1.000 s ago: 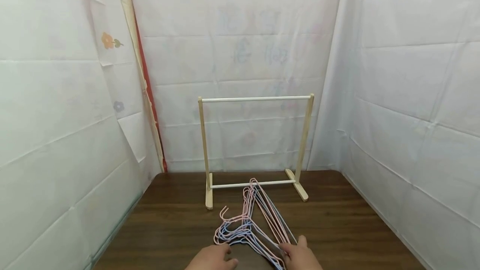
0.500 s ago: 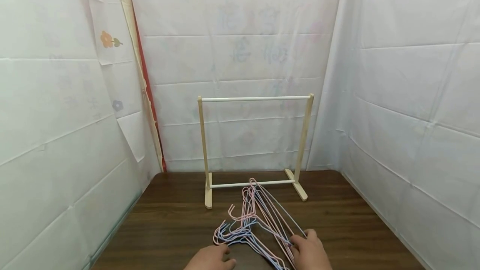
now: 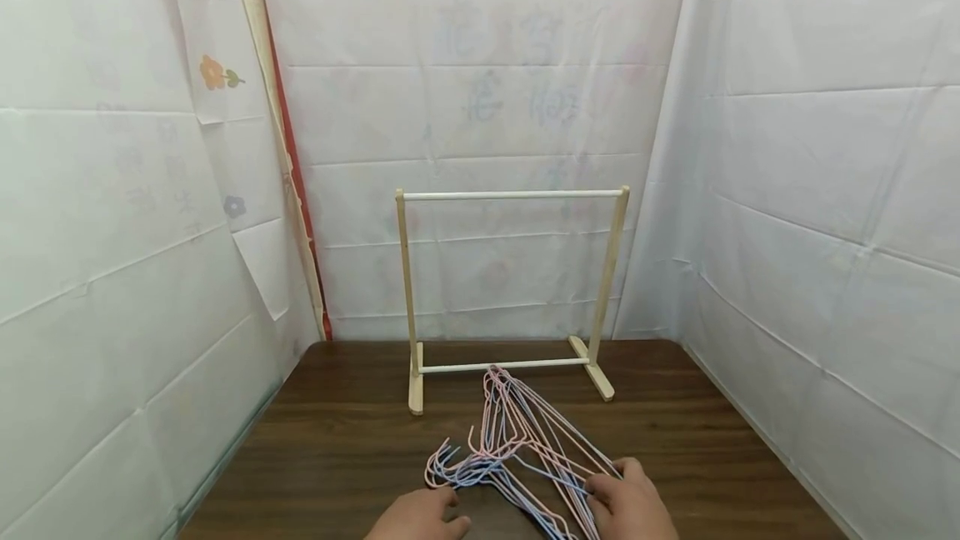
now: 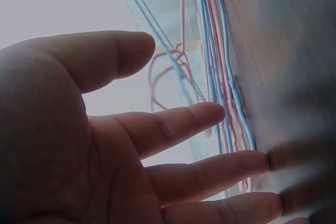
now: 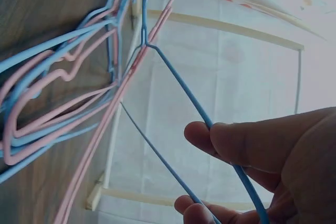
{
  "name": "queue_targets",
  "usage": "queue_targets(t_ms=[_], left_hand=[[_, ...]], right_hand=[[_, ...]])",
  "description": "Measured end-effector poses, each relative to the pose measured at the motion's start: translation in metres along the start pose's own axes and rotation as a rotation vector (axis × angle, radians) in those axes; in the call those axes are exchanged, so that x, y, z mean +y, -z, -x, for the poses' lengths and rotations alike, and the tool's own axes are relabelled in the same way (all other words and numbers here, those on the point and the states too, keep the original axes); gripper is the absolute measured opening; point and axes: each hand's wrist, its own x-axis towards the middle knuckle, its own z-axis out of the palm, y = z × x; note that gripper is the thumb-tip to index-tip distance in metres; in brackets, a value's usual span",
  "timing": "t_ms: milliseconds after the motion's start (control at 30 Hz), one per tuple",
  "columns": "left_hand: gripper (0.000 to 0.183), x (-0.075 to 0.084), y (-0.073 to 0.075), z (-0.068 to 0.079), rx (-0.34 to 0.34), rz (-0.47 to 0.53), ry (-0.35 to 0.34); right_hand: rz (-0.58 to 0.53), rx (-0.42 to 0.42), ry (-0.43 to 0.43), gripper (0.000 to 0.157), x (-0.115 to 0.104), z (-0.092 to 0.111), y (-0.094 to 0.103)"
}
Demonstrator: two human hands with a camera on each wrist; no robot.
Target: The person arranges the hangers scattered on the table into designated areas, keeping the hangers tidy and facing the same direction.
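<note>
A tangled pile of pink and blue wire hangers (image 3: pixel 495 461) lies on the dark wooden table (image 3: pixel 330 440). At its right side my right hand (image 3: pixel 633 502) pinches a blue hanger (image 5: pixel 181 85) between thumb and forefinger. The right wrist view also shows a second blue wire (image 5: pixel 157 150) running down to the other fingers of that hand. Pink hanger wires (image 5: pixel 102 124) cross behind. My left hand (image 3: pixel 420 515) is just in front of the hooks at the pile's left end. Its fingers (image 4: pixel 173 129) are spread and hold nothing, with several hanger wires just beyond the tips.
Behind the pile stands a small rack with wooden posts (image 3: pixel 408 290) and a white top rail (image 3: pixel 510 195). The pile's far end reaches the rack's lower white bar (image 3: pixel 457 368). White sheets (image 3: pixel 495 123) hang around the table on three sides.
My right hand has moved to the right and slightly up with the hanger. The hangers have fanned out, and the upper hooks have shifted. My left hand has stayed nearly in place.
</note>
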Motion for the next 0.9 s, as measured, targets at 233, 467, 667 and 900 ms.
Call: queue_targets(t_ms=[233, 467, 667, 900], left_hand=[[0.059, 0.000, 0.000, -0.002, 0.077, 0.034, 0.018], [0.057, -0.003, 0.005, -0.002, 0.362, 0.237, -0.044], [0.011, 0.002, 0.017, -0.005, 0.469, 0.278, -0.160], [0.008, 0.013, 0.023, -0.009, 0.597, 0.239, -0.197]], right_hand=[[-0.074, 0.017, -0.031, 0.019, -0.006, 0.004, 0.013], [-0.151, 0.044, -0.038, 0.022, -0.007, 0.008, 0.011], [-0.222, 0.066, -0.012, 0.019, -0.007, 0.010, 0.009], [-0.350, 0.122, -0.052, 0.022, -0.016, 0.009, 0.011]])
